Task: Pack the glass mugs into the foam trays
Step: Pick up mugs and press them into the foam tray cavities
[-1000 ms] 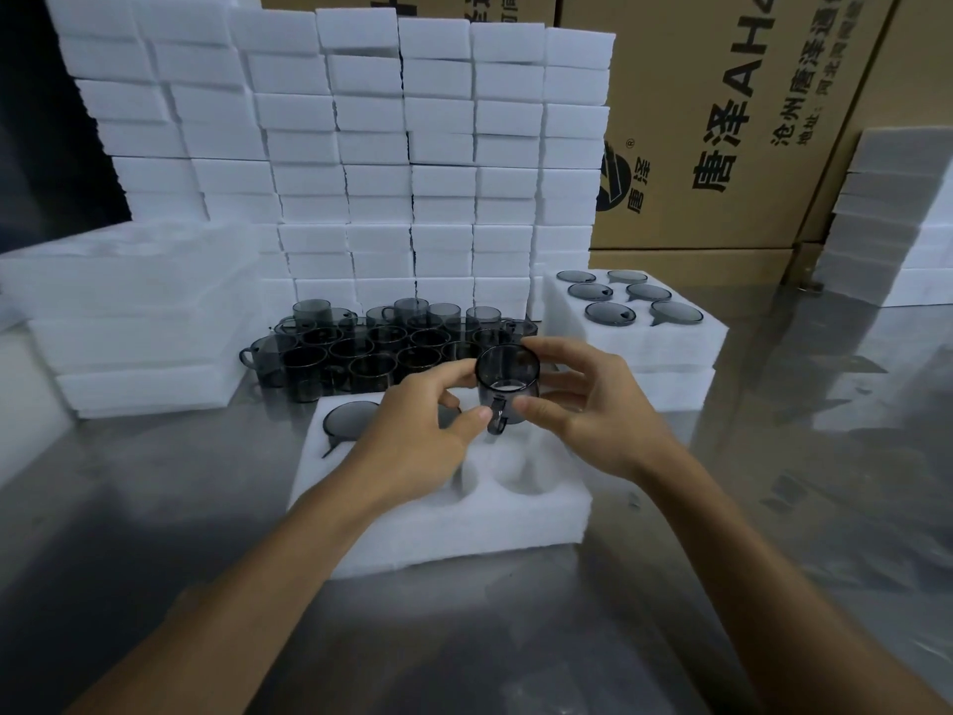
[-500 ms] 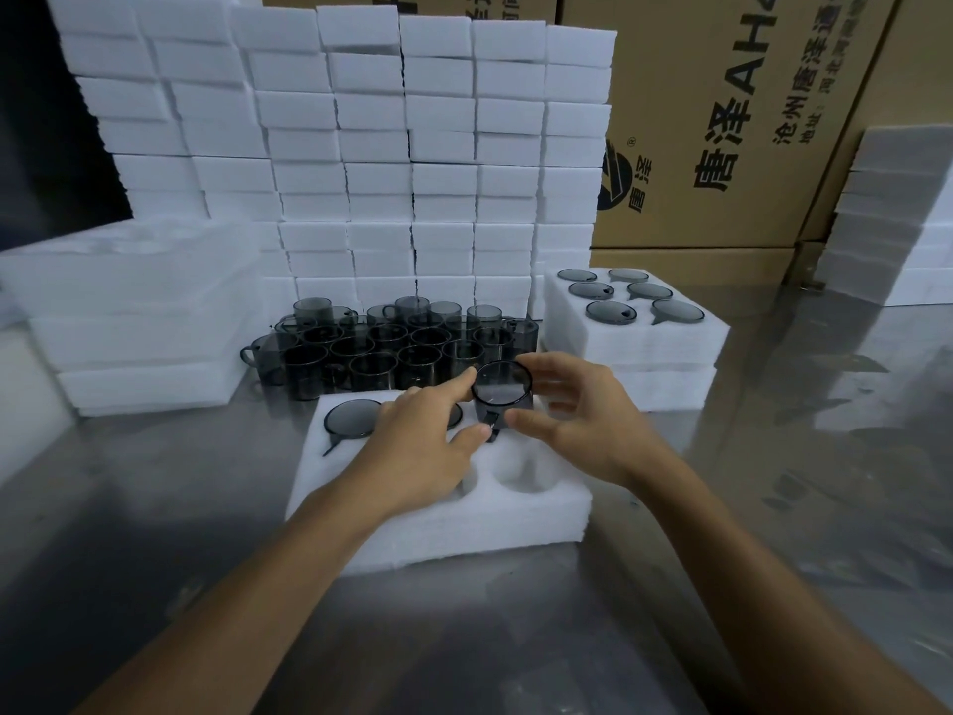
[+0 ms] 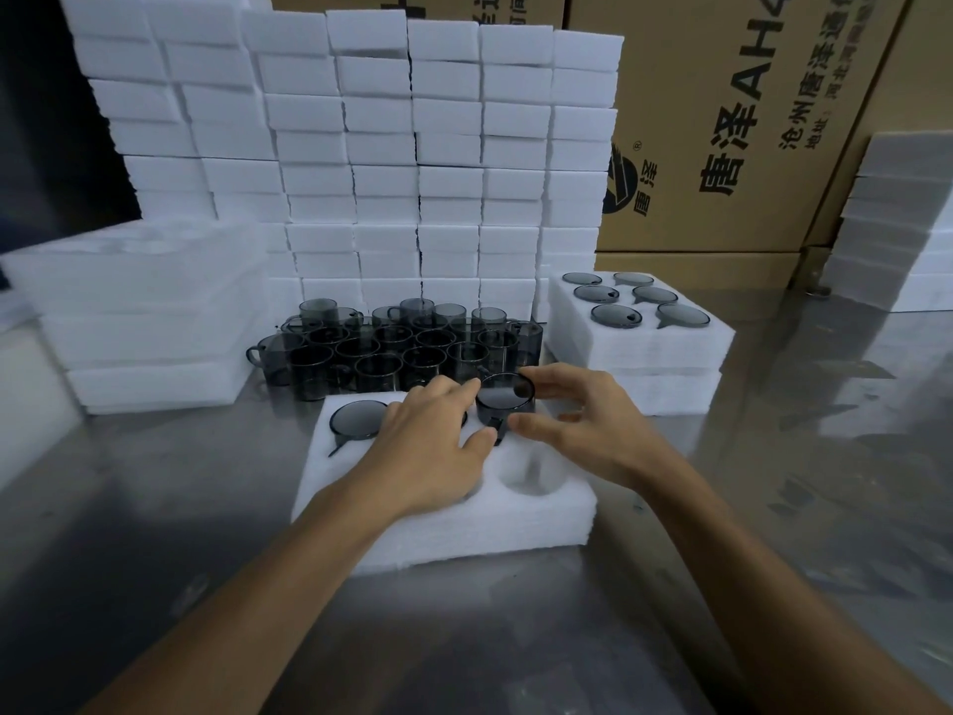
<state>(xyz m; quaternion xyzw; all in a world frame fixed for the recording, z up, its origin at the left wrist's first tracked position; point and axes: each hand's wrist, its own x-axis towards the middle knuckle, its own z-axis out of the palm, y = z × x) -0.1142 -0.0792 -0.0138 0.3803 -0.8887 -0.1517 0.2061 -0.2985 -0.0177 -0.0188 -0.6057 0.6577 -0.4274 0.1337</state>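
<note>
A smoky glass mug (image 3: 504, 397) sits partly sunk in the back right hole of the white foam tray (image 3: 454, 528) in front of me. My left hand (image 3: 433, 446) pinches it from the left, index finger at the rim and thumb by the handle. My right hand (image 3: 582, 430) holds it from the right, fingers along the far rim and thumb at the handle. Another mug (image 3: 358, 418) fills the back left hole. The front right hole shows empty; my left hand hides the middle holes.
Several loose dark mugs (image 3: 392, 353) stand crowded just behind the tray. A filled foam tray (image 3: 639, 348) rests on another at the right. Foam stacks (image 3: 412, 147) wall the back and the left side (image 3: 144, 301); cardboard boxes (image 3: 722, 121) stand behind. The table is shiny metal (image 3: 464, 637).
Both hands have carried the mug down and slightly away from me, from above the tray into the back right hole, where it now sits lower.
</note>
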